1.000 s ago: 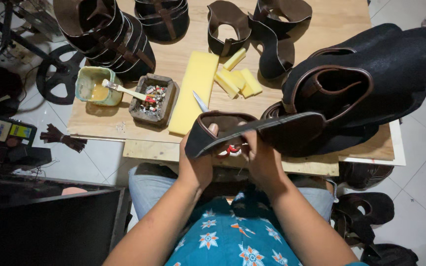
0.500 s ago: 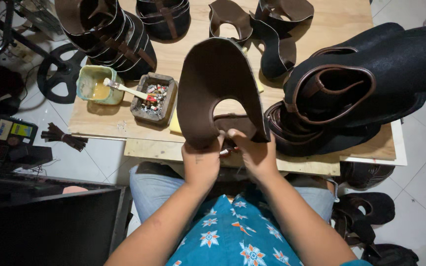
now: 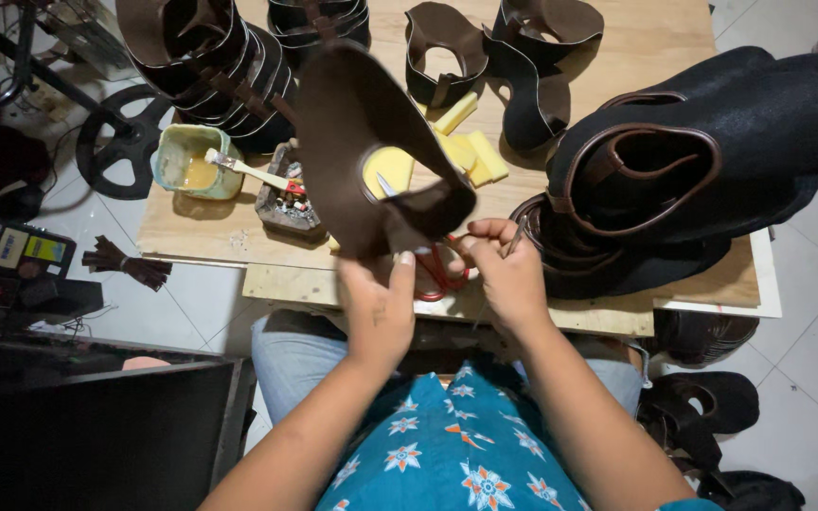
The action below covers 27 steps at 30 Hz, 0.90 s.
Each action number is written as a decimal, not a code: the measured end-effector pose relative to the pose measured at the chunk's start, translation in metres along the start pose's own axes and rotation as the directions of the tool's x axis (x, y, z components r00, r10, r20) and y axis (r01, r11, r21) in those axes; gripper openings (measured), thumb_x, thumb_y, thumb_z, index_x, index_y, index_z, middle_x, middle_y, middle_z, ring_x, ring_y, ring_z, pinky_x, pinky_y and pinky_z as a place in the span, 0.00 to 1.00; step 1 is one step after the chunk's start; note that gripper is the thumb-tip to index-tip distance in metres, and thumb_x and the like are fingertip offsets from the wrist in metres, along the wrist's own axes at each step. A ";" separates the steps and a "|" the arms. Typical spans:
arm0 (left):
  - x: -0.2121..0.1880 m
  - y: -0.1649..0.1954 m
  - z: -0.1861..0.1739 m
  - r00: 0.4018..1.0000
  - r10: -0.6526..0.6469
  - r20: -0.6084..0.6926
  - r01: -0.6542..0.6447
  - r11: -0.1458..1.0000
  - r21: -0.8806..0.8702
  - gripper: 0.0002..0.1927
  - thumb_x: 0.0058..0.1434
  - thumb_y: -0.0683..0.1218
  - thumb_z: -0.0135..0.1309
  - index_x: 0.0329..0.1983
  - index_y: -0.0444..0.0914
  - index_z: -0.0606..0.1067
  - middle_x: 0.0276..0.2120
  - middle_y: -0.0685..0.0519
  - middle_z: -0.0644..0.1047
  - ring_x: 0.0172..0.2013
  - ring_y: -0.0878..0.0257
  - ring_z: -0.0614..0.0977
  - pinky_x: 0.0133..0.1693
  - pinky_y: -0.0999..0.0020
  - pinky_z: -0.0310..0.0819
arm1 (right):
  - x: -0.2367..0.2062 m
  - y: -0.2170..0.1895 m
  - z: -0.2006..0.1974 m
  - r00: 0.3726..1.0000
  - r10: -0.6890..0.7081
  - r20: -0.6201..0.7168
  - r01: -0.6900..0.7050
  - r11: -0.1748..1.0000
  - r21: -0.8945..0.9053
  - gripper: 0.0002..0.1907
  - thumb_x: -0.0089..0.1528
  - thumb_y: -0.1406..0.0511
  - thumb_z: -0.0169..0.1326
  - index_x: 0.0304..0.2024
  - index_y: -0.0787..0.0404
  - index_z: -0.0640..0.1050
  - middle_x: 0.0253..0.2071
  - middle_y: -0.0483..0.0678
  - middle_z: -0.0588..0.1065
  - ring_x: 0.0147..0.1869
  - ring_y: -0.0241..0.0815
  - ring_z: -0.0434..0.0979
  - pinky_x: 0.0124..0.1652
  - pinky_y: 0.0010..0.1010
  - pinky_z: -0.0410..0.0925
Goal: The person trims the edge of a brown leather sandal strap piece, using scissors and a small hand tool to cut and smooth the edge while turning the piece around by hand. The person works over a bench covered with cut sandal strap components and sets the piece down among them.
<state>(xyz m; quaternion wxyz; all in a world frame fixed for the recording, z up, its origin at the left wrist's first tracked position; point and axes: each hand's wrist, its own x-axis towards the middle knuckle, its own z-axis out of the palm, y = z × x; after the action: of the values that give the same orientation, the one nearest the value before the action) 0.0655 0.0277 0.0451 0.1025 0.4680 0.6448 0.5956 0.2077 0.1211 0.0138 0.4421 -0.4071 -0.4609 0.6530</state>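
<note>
My left hand [image 3: 378, 305] holds up a curved dark brown leather shoe upper [image 3: 352, 132] by its lower edge, its cut-out opening tilted toward me. My right hand [image 3: 507, 268] pinches that piece's lower right end, fingers closed on it and on a thin dark strip. Red-handled scissors [image 3: 439, 270] lie on the wooden board just under both hands. Through the opening I see a yellow foam block [image 3: 389, 168].
A wooden worktable [image 3: 655, 38] carries stacks of brown uppers [image 3: 205, 57], a big pile of black and brown pieces [image 3: 712, 151], yellow foam blocks [image 3: 471, 151], a glue pot with a brush [image 3: 186, 163] and a small tray of bits [image 3: 286, 194]. More uppers lie on the floor at right [image 3: 702, 402].
The upper was folded flat and low a second ago; it has been lifted, opened out and then turned left. My right hand has slid to its lower right end.
</note>
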 end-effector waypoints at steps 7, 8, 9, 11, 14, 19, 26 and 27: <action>0.008 -0.003 -0.005 0.938 -0.325 0.120 0.343 0.920 -0.190 0.44 0.61 0.47 0.58 0.72 0.29 0.48 0.61 0.39 0.69 0.47 0.51 0.81 0.49 0.62 0.78 | 0.014 0.022 -0.004 0.983 0.185 0.016 -0.174 0.944 -0.281 0.12 0.65 0.64 0.51 0.47 0.64 0.77 0.31 0.51 0.77 0.29 0.38 0.77 0.31 0.31 0.73; 0.013 -0.007 -0.003 0.960 -0.264 0.099 0.275 0.952 -0.132 0.45 0.59 0.47 0.61 0.71 0.28 0.49 0.59 0.38 0.70 0.48 0.51 0.81 0.50 0.61 0.76 | 0.014 0.025 -0.001 0.982 0.176 0.072 -0.147 0.943 -0.299 0.13 0.64 0.64 0.51 0.48 0.64 0.78 0.32 0.50 0.78 0.30 0.37 0.78 0.32 0.30 0.73; 0.016 -0.009 -0.002 0.976 -0.202 0.083 0.208 0.976 -0.071 0.46 0.58 0.47 0.64 0.69 0.27 0.50 0.58 0.37 0.71 0.49 0.50 0.80 0.50 0.60 0.75 | 0.012 0.027 0.002 0.977 0.169 0.127 -0.121 0.941 -0.316 0.13 0.63 0.65 0.52 0.49 0.64 0.78 0.33 0.50 0.78 0.31 0.36 0.78 0.33 0.29 0.72; 0.023 -0.016 0.000 0.971 -0.209 0.117 0.196 0.974 0.118 0.41 0.56 0.49 0.68 0.62 0.27 0.58 0.52 0.37 0.74 0.49 0.49 0.79 0.50 0.59 0.73 | 0.005 0.032 0.007 0.959 0.134 0.248 -0.039 0.934 -0.355 0.14 0.63 0.65 0.53 0.49 0.64 0.78 0.35 0.48 0.79 0.34 0.34 0.79 0.37 0.27 0.73; 0.026 -0.021 -0.002 0.948 -0.260 0.183 0.206 0.941 0.269 0.25 0.59 0.52 0.67 0.50 0.31 0.73 0.43 0.39 0.79 0.45 0.49 0.80 0.48 0.58 0.73 | -0.002 0.041 0.011 0.951 0.100 0.293 0.019 0.926 -0.377 0.15 0.62 0.66 0.52 0.50 0.64 0.77 0.35 0.46 0.80 0.37 0.33 0.80 0.39 0.25 0.73; 0.000 -0.025 -0.016 0.971 -0.105 0.217 0.149 0.969 -0.195 0.15 0.61 0.49 0.58 0.42 0.32 0.76 0.37 0.42 0.81 0.38 0.54 0.83 0.43 0.62 0.76 | 0.009 0.049 0.002 0.995 0.101 -0.008 -0.101 0.995 -0.005 0.12 0.65 0.65 0.53 0.47 0.67 0.73 0.32 0.43 0.75 0.30 0.34 0.75 0.33 0.27 0.71; -0.037 -0.041 -0.025 0.599 -0.572 0.561 0.769 0.605 -0.204 0.19 0.66 0.50 0.52 0.29 0.29 0.79 0.24 0.50 0.78 0.26 0.64 0.75 0.31 0.68 0.69 | 0.000 0.040 -0.018 0.997 0.058 -0.048 -0.072 0.914 -0.399 0.15 0.58 0.65 0.61 0.45 0.65 0.78 0.30 0.41 0.77 0.29 0.29 0.73 0.30 0.25 0.67; -0.039 -0.041 -0.026 0.480 -0.623 0.618 0.829 0.552 -0.087 0.22 0.67 0.53 0.51 0.27 0.29 0.78 0.21 0.48 0.77 0.23 0.63 0.74 0.29 0.68 0.68 | -0.003 0.037 -0.018 0.997 0.036 -0.075 -0.065 0.897 -0.438 0.15 0.58 0.65 0.60 0.45 0.65 0.78 0.30 0.41 0.77 0.29 0.29 0.74 0.30 0.24 0.68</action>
<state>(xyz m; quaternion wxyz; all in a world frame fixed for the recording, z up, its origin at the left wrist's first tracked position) 0.0486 -0.0121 0.0000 0.6071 0.2545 0.6019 0.4521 0.2177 0.1159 -0.0259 0.3365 -0.5293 -0.5711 0.5296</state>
